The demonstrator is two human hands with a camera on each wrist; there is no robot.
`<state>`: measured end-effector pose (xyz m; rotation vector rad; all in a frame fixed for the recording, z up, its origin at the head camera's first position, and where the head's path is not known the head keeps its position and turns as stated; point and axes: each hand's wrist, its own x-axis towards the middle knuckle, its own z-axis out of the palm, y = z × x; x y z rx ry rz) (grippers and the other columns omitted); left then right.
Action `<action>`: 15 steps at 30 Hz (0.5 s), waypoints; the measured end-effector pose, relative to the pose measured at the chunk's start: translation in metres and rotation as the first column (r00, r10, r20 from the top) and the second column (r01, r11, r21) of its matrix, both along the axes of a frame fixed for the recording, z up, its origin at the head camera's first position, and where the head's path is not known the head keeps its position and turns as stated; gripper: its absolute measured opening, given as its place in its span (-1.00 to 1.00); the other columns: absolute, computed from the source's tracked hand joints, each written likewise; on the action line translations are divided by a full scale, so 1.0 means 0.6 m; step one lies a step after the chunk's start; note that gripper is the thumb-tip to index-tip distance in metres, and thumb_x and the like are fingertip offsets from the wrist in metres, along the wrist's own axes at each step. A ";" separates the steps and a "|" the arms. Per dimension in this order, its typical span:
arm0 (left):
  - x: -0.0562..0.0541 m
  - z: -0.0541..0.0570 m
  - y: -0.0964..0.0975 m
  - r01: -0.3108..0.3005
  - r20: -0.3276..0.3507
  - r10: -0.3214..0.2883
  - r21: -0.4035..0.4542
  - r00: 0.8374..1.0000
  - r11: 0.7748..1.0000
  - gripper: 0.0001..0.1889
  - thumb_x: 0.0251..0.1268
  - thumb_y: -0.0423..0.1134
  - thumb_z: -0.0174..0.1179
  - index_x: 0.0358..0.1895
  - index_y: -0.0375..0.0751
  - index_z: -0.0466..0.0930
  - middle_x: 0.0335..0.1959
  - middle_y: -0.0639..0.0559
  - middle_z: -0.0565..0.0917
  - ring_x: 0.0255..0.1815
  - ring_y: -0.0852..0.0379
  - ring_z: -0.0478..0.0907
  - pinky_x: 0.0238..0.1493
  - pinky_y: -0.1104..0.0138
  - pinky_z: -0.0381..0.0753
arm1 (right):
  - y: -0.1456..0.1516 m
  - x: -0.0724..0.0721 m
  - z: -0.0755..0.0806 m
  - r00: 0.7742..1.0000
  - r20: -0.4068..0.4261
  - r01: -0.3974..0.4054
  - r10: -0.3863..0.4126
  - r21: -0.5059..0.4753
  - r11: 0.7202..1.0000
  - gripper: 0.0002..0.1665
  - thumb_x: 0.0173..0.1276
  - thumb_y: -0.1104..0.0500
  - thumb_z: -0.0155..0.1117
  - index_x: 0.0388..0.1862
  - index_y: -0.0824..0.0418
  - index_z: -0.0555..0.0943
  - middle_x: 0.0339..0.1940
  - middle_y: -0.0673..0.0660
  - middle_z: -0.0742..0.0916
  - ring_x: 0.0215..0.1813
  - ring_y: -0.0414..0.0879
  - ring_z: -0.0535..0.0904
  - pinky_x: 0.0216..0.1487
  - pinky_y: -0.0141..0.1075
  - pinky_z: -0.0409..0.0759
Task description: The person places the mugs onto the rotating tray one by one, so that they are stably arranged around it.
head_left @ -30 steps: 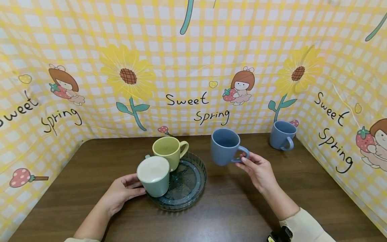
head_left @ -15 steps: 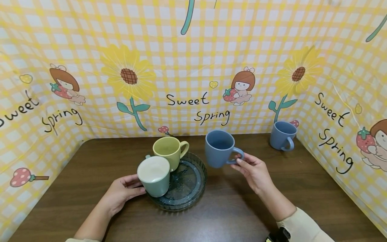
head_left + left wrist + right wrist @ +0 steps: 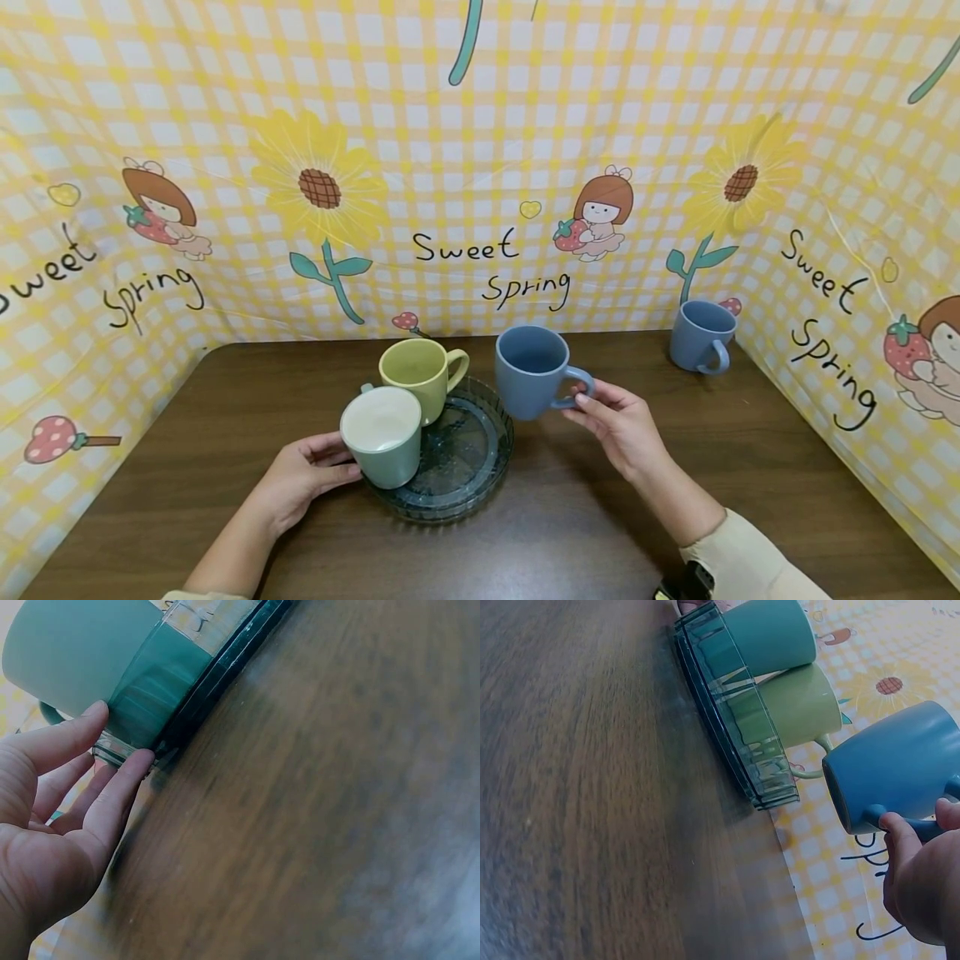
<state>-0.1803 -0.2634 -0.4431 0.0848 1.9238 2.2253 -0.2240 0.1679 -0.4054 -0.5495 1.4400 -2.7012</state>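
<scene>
My left hand (image 3: 303, 479) grips the near left side of a round clear glass tray (image 3: 442, 502), index fingertip at the rim and thumb low on the wall in the left wrist view. In the tray stand a mint green mug (image 3: 386, 454) with a white inside and, behind it, a yellow-green mug (image 3: 420, 387). With thumb and fingers my right hand (image 3: 618, 425) pinches the handle of a blue mug (image 3: 528, 387). That mug is raised off the table, upright, at the tray's right back edge. In the right wrist view, the lifted blue mug (image 3: 896, 765) shows beside the yellow-green mug's handle.
A second blue mug (image 3: 699, 337) stands at the table's back right corner, its handle toward me. The brown wooden table (image 3: 315, 558) ends at a yellow checked cloth (image 3: 450, 167) hung at the back and both sides.
My right hand has carried the blue mug leftward and slightly toward me, up to the tray's edge. The left hand, the tray and its two mugs have stayed put.
</scene>
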 end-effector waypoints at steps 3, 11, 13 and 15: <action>0.000 -0.001 0.001 -0.005 0.010 0.005 -0.008 1.000 1.000 -0.56 0.07 -0.61 0.34 -0.10 0.03 0.69 -0.06 -0.02 0.67 -0.03 0.16 0.62 -0.01 0.20 0.67 | -0.004 -0.001 0.000 1.000 0.009 0.004 -0.004 0.016 1.000 -0.58 0.35 0.61 0.04 -0.20 0.25 0.76 -0.27 0.12 0.75 -0.12 -0.07 0.68 -0.05 -0.13 0.70; 0.002 0.003 0.000 -0.011 0.036 0.011 -0.016 0.999 1.000 -0.57 0.08 -0.59 0.34 -0.01 -0.09 0.64 -0.04 -0.07 0.65 -0.04 0.13 0.63 0.01 0.17 0.66 | -0.016 0.000 0.001 0.999 0.048 -0.008 0.005 0.055 0.998 -0.63 0.34 0.57 0.11 -0.20 0.23 0.76 -0.26 0.11 0.73 -0.15 -0.07 0.67 -0.04 -0.14 0.69; 0.002 0.004 0.001 -0.011 0.035 0.012 -0.016 0.999 1.000 -0.57 0.07 -0.60 0.34 0.00 -0.10 0.64 -0.04 -0.05 0.65 -0.03 0.13 0.63 0.01 0.16 0.66 | -0.020 -0.001 0.001 0.998 0.057 -0.004 0.000 0.064 0.998 -0.63 0.34 0.57 0.12 -0.21 0.21 0.76 -0.27 0.10 0.73 -0.15 -0.07 0.67 -0.05 -0.14 0.70; 0.001 0.005 0.001 -0.011 0.034 0.011 -0.013 0.999 1.000 -0.57 0.07 -0.61 0.34 -0.01 -0.11 0.64 -0.05 -0.04 0.65 -0.03 0.13 0.63 0.01 0.16 0.66 | -0.023 -0.001 0.001 0.998 0.063 -0.004 -0.001 0.072 0.997 -0.62 0.34 0.56 0.12 -0.23 0.19 0.76 -0.28 0.10 0.73 -0.15 -0.08 0.67 -0.05 -0.15 0.70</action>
